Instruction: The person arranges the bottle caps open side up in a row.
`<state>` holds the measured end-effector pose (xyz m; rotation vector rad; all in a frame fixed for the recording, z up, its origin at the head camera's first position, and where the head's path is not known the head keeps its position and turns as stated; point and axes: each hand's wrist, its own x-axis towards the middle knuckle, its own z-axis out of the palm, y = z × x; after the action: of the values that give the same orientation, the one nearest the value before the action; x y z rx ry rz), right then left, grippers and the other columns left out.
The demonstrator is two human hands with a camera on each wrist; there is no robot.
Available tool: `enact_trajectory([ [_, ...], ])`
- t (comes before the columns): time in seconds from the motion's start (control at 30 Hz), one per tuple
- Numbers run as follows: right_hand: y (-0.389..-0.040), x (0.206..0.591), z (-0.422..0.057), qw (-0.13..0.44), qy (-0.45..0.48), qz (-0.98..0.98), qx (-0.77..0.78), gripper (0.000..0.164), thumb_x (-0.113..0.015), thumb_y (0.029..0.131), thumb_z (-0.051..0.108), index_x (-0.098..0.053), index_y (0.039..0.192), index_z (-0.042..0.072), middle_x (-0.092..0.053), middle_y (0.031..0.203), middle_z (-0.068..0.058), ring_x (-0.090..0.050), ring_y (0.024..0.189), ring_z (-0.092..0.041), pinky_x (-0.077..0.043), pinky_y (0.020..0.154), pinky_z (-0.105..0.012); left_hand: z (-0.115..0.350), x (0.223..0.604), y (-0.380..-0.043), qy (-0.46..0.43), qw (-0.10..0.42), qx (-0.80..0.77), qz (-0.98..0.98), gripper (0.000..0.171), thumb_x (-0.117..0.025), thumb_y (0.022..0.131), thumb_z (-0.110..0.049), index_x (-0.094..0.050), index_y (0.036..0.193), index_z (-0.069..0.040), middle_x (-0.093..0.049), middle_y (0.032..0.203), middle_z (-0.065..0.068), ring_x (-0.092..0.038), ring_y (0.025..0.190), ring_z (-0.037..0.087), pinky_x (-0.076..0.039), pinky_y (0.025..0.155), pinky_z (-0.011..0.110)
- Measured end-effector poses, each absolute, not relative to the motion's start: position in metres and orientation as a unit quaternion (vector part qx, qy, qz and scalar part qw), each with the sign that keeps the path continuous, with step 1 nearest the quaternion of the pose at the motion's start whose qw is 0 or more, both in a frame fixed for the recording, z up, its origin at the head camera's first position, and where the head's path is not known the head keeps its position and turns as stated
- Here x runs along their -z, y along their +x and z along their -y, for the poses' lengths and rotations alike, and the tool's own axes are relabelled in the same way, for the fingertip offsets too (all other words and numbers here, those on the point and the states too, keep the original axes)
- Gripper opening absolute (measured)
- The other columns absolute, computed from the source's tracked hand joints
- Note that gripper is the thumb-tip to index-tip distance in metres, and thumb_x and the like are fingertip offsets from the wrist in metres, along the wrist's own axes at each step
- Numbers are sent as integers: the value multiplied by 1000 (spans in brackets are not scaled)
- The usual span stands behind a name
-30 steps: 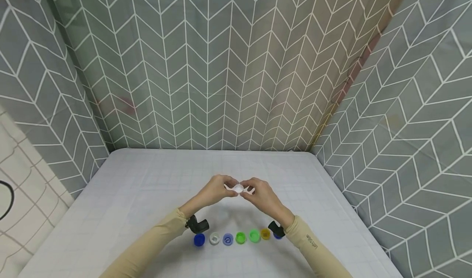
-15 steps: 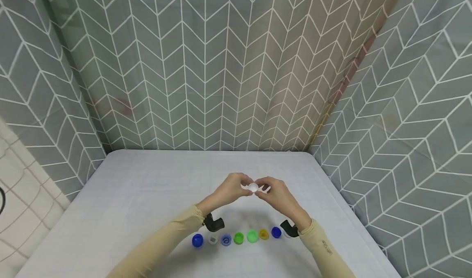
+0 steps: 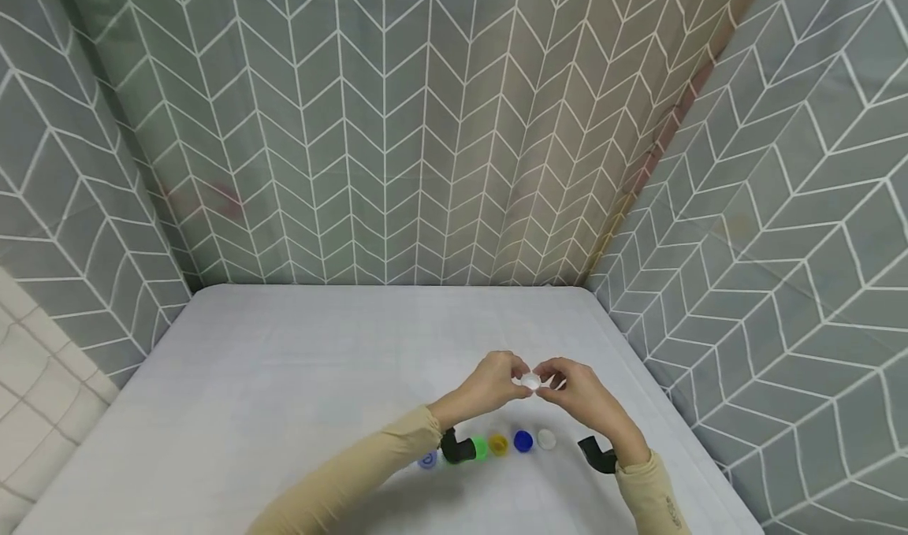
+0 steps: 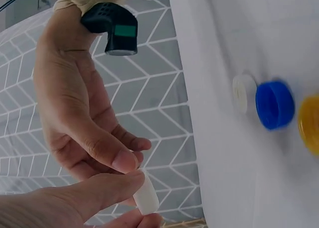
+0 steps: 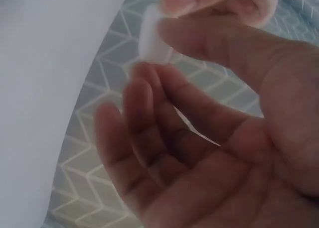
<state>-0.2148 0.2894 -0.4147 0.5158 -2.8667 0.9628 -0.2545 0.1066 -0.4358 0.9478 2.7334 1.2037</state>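
Note:
My left hand [image 3: 489, 385] and right hand [image 3: 582, 393] meet above the table, pinching one small white bottle cap [image 3: 530, 381] between them. In the left wrist view the white cap [image 4: 146, 195] stands on edge, gripped by thumb and fingertips of the left hand, with the right hand [image 4: 75, 103] touching its upper end. From the right wrist view, the right thumb and a fingertip hold the white cap [image 5: 152, 39] while its other fingers curve loosely. Below the hands a row of caps lies on the table: yellow [image 3: 499, 443], blue [image 3: 523, 440] and white [image 3: 546, 439].
Further left in the row are a light green cap [image 3: 480, 447] and a pale blue cap [image 3: 427, 460], partly hidden by the left wrist camera [image 3: 457, 448] and sleeve. The white table [image 3: 319, 346] is bordered by grey patterned curtains [image 3: 397, 125].
Both hands have moved right together, still holding the white cap. The left arm now covers the left part of the row, and the white cap at its right end has come into sight.

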Motion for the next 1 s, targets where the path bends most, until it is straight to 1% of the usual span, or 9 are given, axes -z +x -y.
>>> enact_trajectory([
  [0.13,-210,420,-302,24,138,936,-323,25,-70,85,7,-65,109,3,-67,95,-4,-60,81,-12,-52,71,-24,-125,443,-251,295,6,-373,-879,30,-79,79,-21,-72,102,-4,-66,89,0,-56,79,7,-46,67,18],
  [0.23,-205,424,-310,13,119,937,-329,26,-69,85,3,-65,110,0,-68,98,-7,-63,84,-14,-53,72,-26,-138,450,-248,294,-14,-336,-895,29,-79,79,-27,-73,100,-8,-66,86,-4,-56,79,7,-45,73,23],
  [0.3,-202,426,-314,3,114,938,-327,26,-66,84,0,-65,111,-2,-68,100,-9,-64,85,-16,-54,71,-27,-146,455,-245,295,-32,-310,-904,28,-80,78,-30,-74,97,-10,-66,83,-6,-56,77,6,-44,75,27],
  [0.37,-199,428,-318,-7,110,941,-321,27,-63,83,-3,-65,110,-4,-68,101,-11,-64,85,-17,-54,70,-28,-155,462,-243,297,-42,-290,-909,27,-80,77,-33,-74,96,-13,-66,81,-9,-56,76,5,-41,75,28],
  [0.47,-197,432,-323,-16,110,947,-300,27,-60,83,-4,-65,109,-4,-68,98,-11,-63,84,-18,-52,70,-30,-166,472,-239,302,-47,-272,-912,27,-81,76,-33,-75,95,-14,-68,82,-10,-57,76,5,-39,73,27],
  [0.63,-198,438,-327,-42,93,954,-282,22,-55,86,-3,-66,105,-4,-69,96,-12,-63,83,-19,-51,69,-34,-180,487,-236,302,-55,-223,-925,26,-82,74,-37,-75,92,-19,-69,88,-10,-58,80,9,-39,73,28],
  [0.77,-197,442,-328,-69,75,955,-279,22,-52,85,-2,-67,102,-6,-69,90,-12,-61,78,-18,-49,66,-34,-188,496,-236,300,-49,-192,-933,26,-81,74,-39,-74,92,-22,-69,88,-10,-57,79,9,-38,72,28],
  [0.9,-194,445,-329,-80,72,959,-263,21,-54,84,-1,-67,99,-6,-69,91,-13,-58,75,-16,-49,67,-33,-195,503,-234,303,-35,-165,-938,24,-81,74,-41,-74,90,-25,-65,83,-11,-53,75,7,-36,69,26],
  [1.0,-193,447,-330,-83,72,962,-251,20,-55,84,-1,-68,98,-6,-70,95,-13,-58,75,-16,-49,69,-34,-198,504,-231,303,-33,-154,-940,22,-81,73,-42,-72,84,-25,-60,77,-11,-50,71,7,-34,66,25],
])
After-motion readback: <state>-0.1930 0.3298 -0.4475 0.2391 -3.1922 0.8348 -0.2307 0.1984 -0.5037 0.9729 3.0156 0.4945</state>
